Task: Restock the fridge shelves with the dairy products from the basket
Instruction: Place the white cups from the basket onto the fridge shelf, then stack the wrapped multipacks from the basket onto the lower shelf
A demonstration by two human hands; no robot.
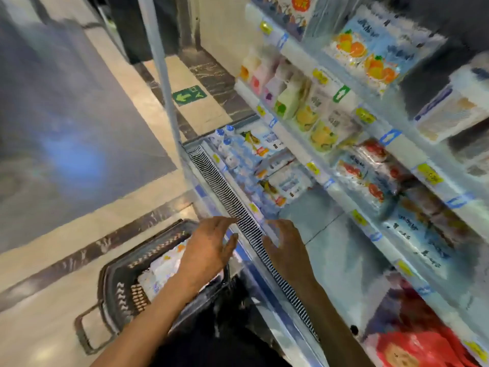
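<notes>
Two bare hands hang empty over the front edge of the open fridge. The left hand (209, 251) is spread with its fingers loosely straight, its fingertips at the edge of the ribbed air grille (225, 192), and it sits above the far corner of the basket. The right hand (287, 250) is just beside it on the other side of the grille, fingers apart and slightly bent, holding nothing.

The dark plastic basket (111, 282) stands on the tiled floor (79, 234) close against the fridge front, its handle lying out toward the camera. White dairy packs (161, 274) lie inside it; the print is too blurred to read.

In the fridge, the bottom shelf (330, 234) shows a bare stretch ahead of the right hand. Farther along it stand small bottles with blue caps (225, 144) and pale packs. The shelf above carries packs printed with red fruit (370, 170), the next one up a row of small cartons (277, 86), and higher still packs printed with oranges (370, 56). A red pack (412, 345) lies at the near end. A green arrow sign (189, 95) is set into the floor beyond.
</notes>
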